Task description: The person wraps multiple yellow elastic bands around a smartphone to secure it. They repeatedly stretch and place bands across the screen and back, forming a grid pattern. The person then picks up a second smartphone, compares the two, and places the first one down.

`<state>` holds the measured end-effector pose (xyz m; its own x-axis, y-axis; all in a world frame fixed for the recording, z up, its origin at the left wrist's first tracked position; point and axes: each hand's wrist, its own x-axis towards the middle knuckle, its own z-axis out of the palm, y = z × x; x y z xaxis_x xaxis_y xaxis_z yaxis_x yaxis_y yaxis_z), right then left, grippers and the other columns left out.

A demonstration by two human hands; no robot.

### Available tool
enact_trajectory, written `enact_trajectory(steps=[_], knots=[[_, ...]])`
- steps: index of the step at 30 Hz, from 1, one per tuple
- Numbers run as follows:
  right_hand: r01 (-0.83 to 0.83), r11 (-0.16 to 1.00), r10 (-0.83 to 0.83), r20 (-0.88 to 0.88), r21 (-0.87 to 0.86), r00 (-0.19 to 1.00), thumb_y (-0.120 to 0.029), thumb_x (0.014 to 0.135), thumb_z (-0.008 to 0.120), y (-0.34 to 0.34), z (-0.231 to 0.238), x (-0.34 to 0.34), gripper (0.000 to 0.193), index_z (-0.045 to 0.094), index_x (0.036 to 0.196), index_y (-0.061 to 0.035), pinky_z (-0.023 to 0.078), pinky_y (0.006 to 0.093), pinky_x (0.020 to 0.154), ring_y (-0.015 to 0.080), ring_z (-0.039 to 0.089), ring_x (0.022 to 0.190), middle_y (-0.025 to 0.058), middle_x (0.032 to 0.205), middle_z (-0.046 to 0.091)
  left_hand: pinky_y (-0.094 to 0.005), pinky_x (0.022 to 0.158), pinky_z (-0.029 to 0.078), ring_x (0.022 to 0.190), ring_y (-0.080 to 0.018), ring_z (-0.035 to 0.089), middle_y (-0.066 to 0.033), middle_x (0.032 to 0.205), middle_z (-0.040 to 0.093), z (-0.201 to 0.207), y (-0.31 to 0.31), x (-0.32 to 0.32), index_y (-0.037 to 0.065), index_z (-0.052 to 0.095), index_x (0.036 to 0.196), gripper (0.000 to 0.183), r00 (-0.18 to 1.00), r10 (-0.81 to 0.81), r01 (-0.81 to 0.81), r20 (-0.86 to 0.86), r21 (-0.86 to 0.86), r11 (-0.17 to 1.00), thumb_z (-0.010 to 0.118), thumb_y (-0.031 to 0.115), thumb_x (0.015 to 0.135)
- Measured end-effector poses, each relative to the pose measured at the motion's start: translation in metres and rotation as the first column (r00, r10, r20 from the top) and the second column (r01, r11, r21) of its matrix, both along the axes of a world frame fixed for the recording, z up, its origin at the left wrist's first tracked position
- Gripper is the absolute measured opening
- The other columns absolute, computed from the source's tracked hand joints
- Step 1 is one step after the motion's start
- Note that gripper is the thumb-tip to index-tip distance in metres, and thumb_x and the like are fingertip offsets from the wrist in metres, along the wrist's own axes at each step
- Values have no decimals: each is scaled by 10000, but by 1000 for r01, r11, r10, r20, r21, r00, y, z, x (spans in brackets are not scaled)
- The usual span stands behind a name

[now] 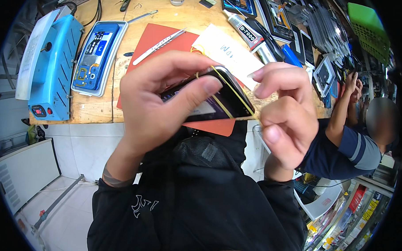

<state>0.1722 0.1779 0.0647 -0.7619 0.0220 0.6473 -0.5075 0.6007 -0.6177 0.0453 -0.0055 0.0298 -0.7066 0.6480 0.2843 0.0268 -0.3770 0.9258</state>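
Left hand (153, 94) clamps the dark phone (225, 97); right hand (290, 112), at its three o'clock, grips the yellow rubber band (241, 98); glue tube (245, 34) at one o'clock

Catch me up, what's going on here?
Someone's left hand holds a dark phone with yellow bands stretched around it. The right hand is bent at the phone's near right corner, apparently tugging a band; its exact grip is unclear. Tweezers lie on the red mat beyond.

One held phone (234, 99); one red mat (160, 33); one blue machine (54, 71); one green basket (369, 33).
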Motion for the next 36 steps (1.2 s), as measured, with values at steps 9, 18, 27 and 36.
enact_trajectory(steps=[9,18,27,36], knots=[[-294,926,283,-83,-235,956,-265,800,738,-11,-8,15,432,465,567,-24,540,448,723,271,543,619,84,624,484,-251,796,593,858,-122,739,-115,997,753,-20,-1,-24,-36,664,1139,213,888,-129,110,442,69,992,652,140,1019],[-158,940,155,-32,-303,987,-241,860,758,-15,-29,33,522,373,567,-47,366,368,524,227,398,502,51,570,366,-238,854,555,916,-96,713,-79,1026,757,-31,2,-22,-24,703,1131,223,815,-206,172,541,113,979,721,147,988],[-12,934,118,278,-357,953,-128,905,686,7,-53,28,455,380,599,11,288,373,507,218,377,505,75,589,394,-232,853,547,913,-80,692,-59,1033,750,-30,5,-19,-22,707,1135,254,787,-315,282,531,144,949,739,180,983],[-203,866,266,76,-458,961,-126,814,711,-16,-39,42,455,358,543,-32,314,388,524,240,354,477,58,537,361,-224,837,540,901,-73,686,-49,1010,749,-29,9,-22,-18,720,1099,228,813,-238,232,531,78,969,741,175,980]])
